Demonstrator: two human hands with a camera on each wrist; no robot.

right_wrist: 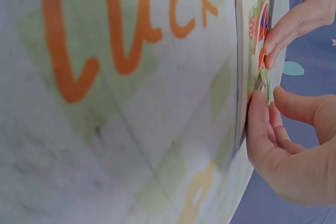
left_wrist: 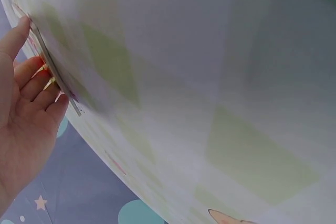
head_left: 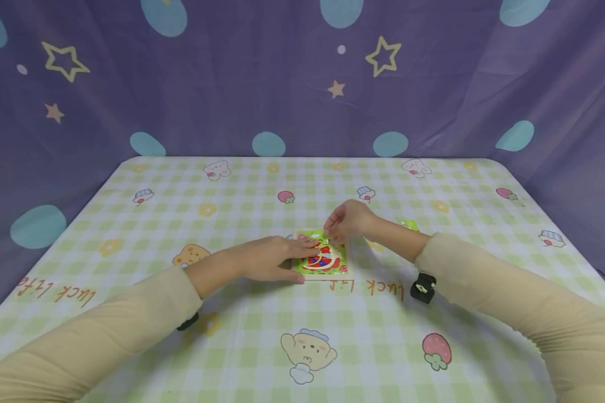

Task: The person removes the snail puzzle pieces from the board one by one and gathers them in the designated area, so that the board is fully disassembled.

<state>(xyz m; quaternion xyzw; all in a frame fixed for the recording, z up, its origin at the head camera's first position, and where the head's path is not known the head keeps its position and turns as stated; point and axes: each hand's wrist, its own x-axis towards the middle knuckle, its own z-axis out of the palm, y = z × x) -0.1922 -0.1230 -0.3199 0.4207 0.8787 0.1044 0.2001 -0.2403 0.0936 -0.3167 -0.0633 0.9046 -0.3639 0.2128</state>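
A small square picture puzzle (head_left: 327, 268) with a pale wooden frame lies flat on the table, showing a red and blue figure on green. My left hand (head_left: 269, 258) rests on its left side, fingers stretched over the picture and thumb at the near-left corner; the left wrist view shows this hand (left_wrist: 31, 87) from the palm side. At the puzzle's far right corner my right hand (head_left: 350, 220) pinches a small puzzle piece (right_wrist: 261, 83) between thumb and fingers (right_wrist: 257, 108). The fingers hide most of that piece, which is at the picture's surface.
A green puzzle piece (head_left: 410, 225) lies beyond my right forearm, partly hidden by it. The checked tablecloth (head_left: 242, 358) carries printed cartoons and letters. A purple curtain (head_left: 282, 84) hangs behind the table's far edge.
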